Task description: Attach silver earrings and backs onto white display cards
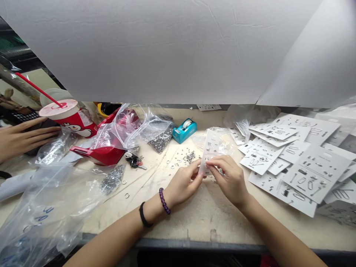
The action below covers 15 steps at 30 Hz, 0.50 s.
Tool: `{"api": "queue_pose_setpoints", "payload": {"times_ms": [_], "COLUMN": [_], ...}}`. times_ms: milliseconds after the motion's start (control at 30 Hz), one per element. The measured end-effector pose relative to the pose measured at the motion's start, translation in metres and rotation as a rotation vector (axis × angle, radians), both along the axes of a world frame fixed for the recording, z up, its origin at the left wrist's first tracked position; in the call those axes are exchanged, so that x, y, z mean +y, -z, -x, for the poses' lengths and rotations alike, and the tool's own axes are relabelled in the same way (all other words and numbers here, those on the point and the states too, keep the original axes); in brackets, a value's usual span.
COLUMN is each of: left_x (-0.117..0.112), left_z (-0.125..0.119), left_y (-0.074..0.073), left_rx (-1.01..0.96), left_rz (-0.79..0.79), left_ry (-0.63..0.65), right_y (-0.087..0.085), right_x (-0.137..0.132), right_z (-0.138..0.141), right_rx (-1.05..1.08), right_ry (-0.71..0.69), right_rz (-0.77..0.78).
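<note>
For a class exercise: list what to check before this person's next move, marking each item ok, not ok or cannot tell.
1. The narrow white printed card held between left hand and right hand: ok.
2. Small loose silver rings on the cream workbench, apart from both hands: ok.
3. Loosely overlapping white printed cards at right, not squared: not ok.
4. Another person's bare hand at far left, apart from these hands: ok.
5. What is pinched against the card: cannot tell.
</note>
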<state>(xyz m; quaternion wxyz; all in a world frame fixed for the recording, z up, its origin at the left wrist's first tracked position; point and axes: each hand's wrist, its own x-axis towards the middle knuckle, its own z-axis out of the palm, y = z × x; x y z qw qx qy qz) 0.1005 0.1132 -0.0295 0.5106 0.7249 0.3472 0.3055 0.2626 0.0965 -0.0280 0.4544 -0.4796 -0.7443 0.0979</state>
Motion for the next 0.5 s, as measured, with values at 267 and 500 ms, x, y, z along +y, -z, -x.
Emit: {"api": "queue_pose_setpoints", "payload": {"times_ms": [267, 500], "left_x": [0.001, 0.016], "left_z": [-0.002, 0.002], "left_y": [-0.002, -0.009], "left_rx": [-0.192, -0.406], "left_rz": [0.306, 0.545], "left_ry": [-0.059, -0.234], "right_y": [0.001, -0.001], "right_x": [-0.001, -0.002], "right_z": [0.002, -0.003], "right_rx": [-0.154, 0.038], "right_ry": [0.059, 0.186], "right_rz": [-0.062, -0.209]}}
